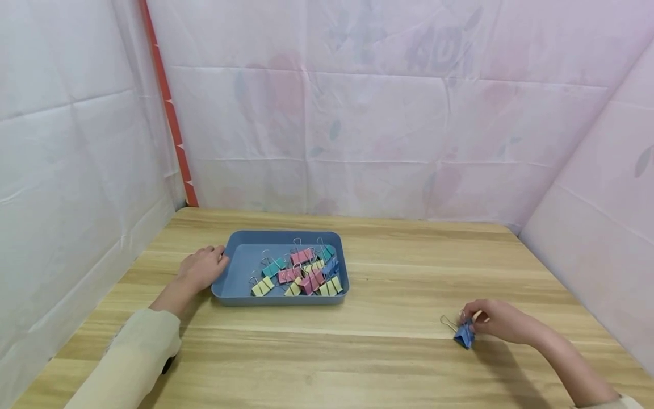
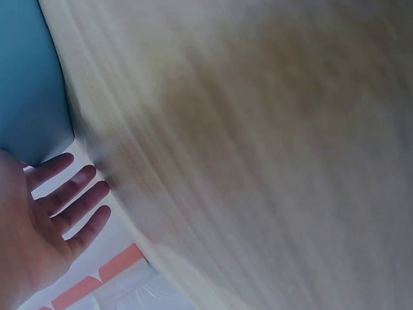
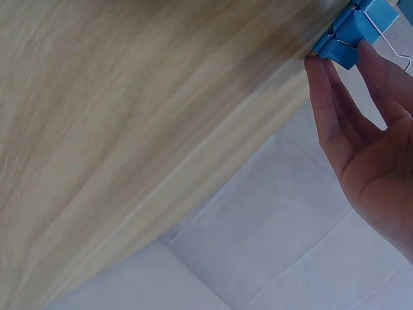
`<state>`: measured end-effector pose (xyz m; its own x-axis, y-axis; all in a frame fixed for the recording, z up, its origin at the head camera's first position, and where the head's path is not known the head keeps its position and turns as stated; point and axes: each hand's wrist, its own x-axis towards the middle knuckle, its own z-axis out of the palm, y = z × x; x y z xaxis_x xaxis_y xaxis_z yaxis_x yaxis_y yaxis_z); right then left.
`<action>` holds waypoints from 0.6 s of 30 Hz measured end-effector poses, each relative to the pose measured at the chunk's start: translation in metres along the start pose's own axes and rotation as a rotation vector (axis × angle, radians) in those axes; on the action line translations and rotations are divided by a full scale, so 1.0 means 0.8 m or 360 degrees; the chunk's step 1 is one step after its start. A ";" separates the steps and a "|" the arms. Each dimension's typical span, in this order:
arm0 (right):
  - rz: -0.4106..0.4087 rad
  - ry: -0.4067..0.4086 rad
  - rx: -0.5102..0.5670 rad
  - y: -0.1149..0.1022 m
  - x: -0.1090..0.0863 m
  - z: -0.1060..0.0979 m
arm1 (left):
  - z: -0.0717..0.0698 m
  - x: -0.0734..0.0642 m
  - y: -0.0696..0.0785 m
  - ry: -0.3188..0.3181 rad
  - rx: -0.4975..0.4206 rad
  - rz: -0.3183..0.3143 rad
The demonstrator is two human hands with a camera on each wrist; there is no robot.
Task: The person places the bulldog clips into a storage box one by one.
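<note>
At the right of the table my right hand (image 1: 503, 321) pinches a blue binder clip (image 1: 464, 335) between thumb and fingers. Its wire handles stick out, and the right wrist view shows the clip (image 3: 358, 32) at the fingertips. Over on the left, my left hand (image 1: 202, 268) rests against the left side of a blue-grey tray (image 1: 281, 301). Its fingers look straight and spread in the left wrist view, beside the tray's wall (image 2: 32, 84). Inside the tray, mostly toward its right side, lie several binder clips in pink (image 1: 302, 256), yellow (image 1: 263, 287), green (image 1: 273, 267) and blue.
The wooden table (image 1: 388, 363) carries the tray at its left middle. White patterned cloth (image 1: 378, 125) hangs behind the table and along both sides. A red strip (image 1: 171, 113) runs down the back left corner.
</note>
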<state>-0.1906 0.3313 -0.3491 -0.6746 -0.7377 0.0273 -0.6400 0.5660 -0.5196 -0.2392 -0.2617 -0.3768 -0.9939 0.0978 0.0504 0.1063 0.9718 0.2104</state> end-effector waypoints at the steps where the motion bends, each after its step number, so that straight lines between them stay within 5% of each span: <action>1: -0.0004 0.0010 -0.0011 0.000 0.001 0.000 | 0.000 0.000 0.000 0.0006 -0.0001 0.0000; 12: 0.0127 -0.0003 0.0064 -0.002 -0.001 -0.001 | 0.001 0.000 0.000 0.0003 -0.0003 0.0007; 18: 0.0074 0.0008 0.0050 0.000 0.001 -0.002 | 0.000 0.000 0.000 0.0005 -0.0003 -0.0004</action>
<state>-0.1921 0.3313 -0.3477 -0.7051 -0.7091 0.0067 -0.5963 0.5878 -0.5468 -0.2395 -0.2613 -0.3767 -0.9941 0.0950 0.0527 0.1041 0.9716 0.2126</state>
